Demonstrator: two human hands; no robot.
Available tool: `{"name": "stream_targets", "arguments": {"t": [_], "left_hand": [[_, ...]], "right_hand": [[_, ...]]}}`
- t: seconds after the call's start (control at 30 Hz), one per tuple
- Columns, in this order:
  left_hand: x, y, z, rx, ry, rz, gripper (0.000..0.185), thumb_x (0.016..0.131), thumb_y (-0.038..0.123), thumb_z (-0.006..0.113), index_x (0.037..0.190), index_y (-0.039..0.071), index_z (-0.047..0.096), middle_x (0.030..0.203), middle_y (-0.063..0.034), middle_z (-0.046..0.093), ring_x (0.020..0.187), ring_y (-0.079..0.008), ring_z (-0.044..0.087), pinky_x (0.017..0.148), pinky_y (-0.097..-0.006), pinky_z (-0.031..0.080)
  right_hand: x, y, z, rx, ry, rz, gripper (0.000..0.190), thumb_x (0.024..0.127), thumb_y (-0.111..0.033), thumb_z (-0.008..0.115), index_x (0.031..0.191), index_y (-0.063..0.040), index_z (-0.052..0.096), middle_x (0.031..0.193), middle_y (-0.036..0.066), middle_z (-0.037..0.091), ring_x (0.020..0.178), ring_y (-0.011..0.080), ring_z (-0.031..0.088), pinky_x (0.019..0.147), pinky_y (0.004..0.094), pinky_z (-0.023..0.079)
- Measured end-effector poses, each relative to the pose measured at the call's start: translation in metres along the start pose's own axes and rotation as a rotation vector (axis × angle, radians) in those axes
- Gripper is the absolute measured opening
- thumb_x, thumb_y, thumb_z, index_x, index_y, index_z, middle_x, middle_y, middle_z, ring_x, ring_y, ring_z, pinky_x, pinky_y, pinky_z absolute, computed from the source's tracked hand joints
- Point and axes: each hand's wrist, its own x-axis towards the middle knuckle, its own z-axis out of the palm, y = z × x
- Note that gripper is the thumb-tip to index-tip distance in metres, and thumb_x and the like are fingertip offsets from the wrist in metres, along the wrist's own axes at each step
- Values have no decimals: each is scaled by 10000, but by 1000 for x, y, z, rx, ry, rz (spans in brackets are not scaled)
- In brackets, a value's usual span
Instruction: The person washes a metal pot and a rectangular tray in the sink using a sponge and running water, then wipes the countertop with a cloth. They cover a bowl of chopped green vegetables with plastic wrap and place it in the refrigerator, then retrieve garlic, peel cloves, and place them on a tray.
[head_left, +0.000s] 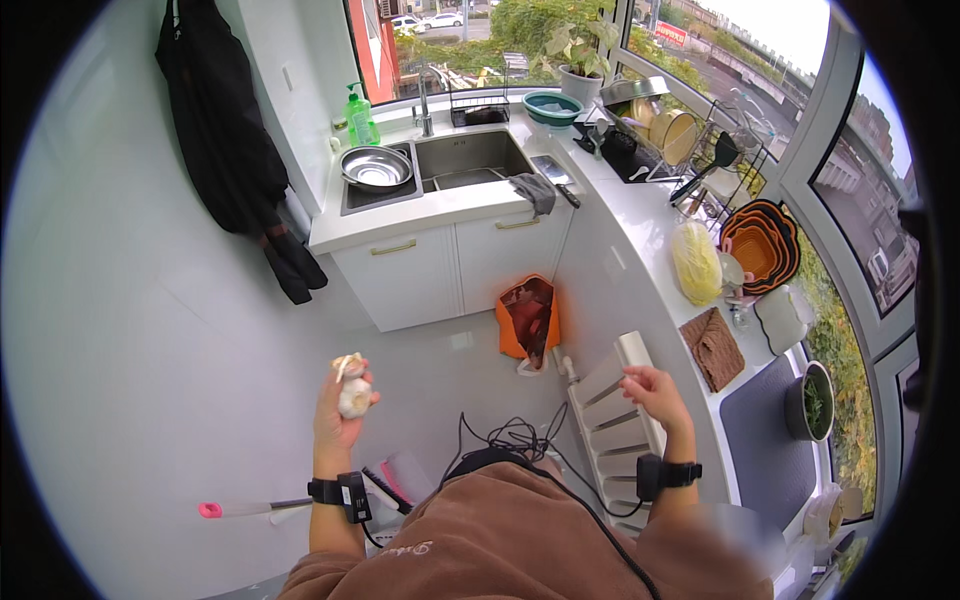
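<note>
Two garlic bulbs (353, 386) rest in my left hand (336, 412), raised over the floor at the lower left of the middle. My right hand (654, 397) hangs above a white radiator (615, 427), fingers slightly curled and apart, with nothing seen in it. Ahead stands the counter with a steel sink (474, 154); a metal bowl (376, 168) sits over the sink's left part. A napa cabbage in plastic wrap (696, 262) lies on the right counter. Nearer me there, a pot with green leaves (810, 401) stands at the edge of a grey mat (769, 442).
An orange bag-lined bin (529, 319) stands by the white cabinet. Black cables (517, 439) lie in front of my body. A broom (240, 508) is at the lower left. Along the right counter are a dish rack (724, 169), orange baskets (759, 247) and a folded brown cloth (712, 349).
</note>
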Motion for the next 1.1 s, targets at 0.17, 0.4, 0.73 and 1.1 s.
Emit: {"name": "stream_targets", "arguments": {"t": [0.17, 0.4, 0.73, 1.1], "left_hand": [[-7, 21, -56, -38, 287, 182, 372, 862, 287, 605, 1174, 114, 501, 1129, -102, 565, 905, -188, 565, 633, -366, 510], [14, 17, -86, -106, 504, 328, 320, 889, 253, 571, 1175, 124, 504, 1137, -91, 569, 891, -191, 558, 604, -354, 482], [122, 23, -18, -57, 908, 450, 308, 932, 307, 512, 1173, 117, 505, 1130, -59, 576, 876, -183, 560, 587, -346, 494], [200, 44, 3, 99, 1077, 358, 317, 917, 338, 538, 1157, 132, 521, 1097, -48, 597, 854, -169, 580, 563, -322, 520]], "right_hand": [[115, -50, 53, -69, -223, -93, 323, 850, -157, 628, 1105, 38, 586, 758, 36, 639, 680, 86, 571, 600, 230, 459], [332, -122, 103, -73, -415, -143, 292, 844, -150, 637, 1072, 31, 611, 821, 52, 640, 694, 98, 588, 595, 217, 476], [739, -91, 176, 71, -177, -16, 446, 826, -161, 635, 1206, 44, 523, 960, 107, 635, 811, 186, 603, 709, 324, 499], [810, -19, 176, -908, -6, 273, 271, 844, -185, 532, 995, 6, 651, 899, 197, 649, 865, 338, 643, 828, 397, 509]]}}
